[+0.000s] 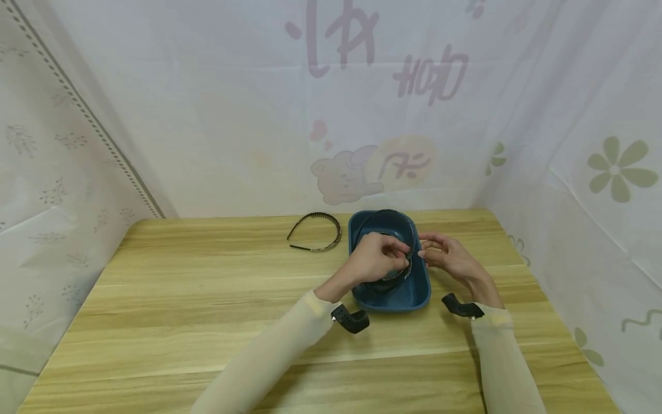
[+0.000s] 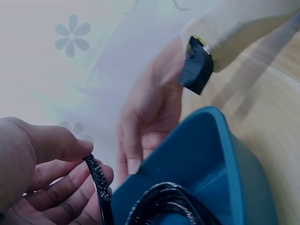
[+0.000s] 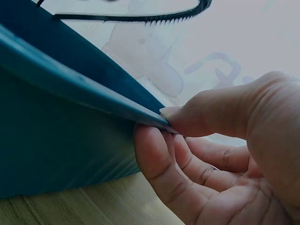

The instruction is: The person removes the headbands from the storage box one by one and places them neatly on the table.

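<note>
Over the blue plastic basin, my left hand pinches a black headband with a glittery section between thumb and fingers. More dark, sparkly headbands lie in the basin below it. My right hand grips the basin's right rim, thumb on the inner side and fingers outside, as the right wrist view shows. The toothed inner edge of the held headband appears above the rim in that view. On the table left of the basin lies another toothed headband.
The wood-grain table runs back to a patterned cloth hanging behind and at both sides. Both wrists wear black camera mounts over cream sleeves. The basin stands near the table's back edge.
</note>
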A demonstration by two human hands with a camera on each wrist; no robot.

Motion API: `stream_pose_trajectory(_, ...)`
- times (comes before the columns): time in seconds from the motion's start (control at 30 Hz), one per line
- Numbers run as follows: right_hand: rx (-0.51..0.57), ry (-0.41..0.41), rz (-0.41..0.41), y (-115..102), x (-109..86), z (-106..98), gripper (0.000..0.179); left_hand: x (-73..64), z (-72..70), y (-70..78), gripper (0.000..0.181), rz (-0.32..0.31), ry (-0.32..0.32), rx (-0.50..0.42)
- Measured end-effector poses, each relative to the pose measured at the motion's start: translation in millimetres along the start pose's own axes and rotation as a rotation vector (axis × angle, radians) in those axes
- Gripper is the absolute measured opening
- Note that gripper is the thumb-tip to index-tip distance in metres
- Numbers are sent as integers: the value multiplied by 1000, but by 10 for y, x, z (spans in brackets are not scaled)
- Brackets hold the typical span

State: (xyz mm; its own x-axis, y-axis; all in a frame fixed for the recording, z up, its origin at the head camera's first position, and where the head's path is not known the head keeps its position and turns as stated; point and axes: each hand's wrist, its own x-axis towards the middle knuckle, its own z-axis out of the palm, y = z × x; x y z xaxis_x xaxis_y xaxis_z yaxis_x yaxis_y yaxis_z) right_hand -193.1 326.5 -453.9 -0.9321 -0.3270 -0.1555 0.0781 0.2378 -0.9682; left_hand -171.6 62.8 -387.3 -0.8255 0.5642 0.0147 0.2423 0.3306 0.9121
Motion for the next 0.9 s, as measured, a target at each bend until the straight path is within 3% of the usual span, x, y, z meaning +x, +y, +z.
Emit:
stream_pose_trajectory(0.27, -2, 9, 8, -16, -7, -5, 59, -74, -141, 124, 23, 90, 3, 25)
stream_pose_trajectory(0.53, 0, 10, 13, -6, -10, 2, 61, -123, -289, 100, 26, 172, 42, 54)
stream_pose_trajectory(0.9, -10, 18, 15, -12, -16, 11, 62, -215, -495, -80, 25, 143, 140, 91)
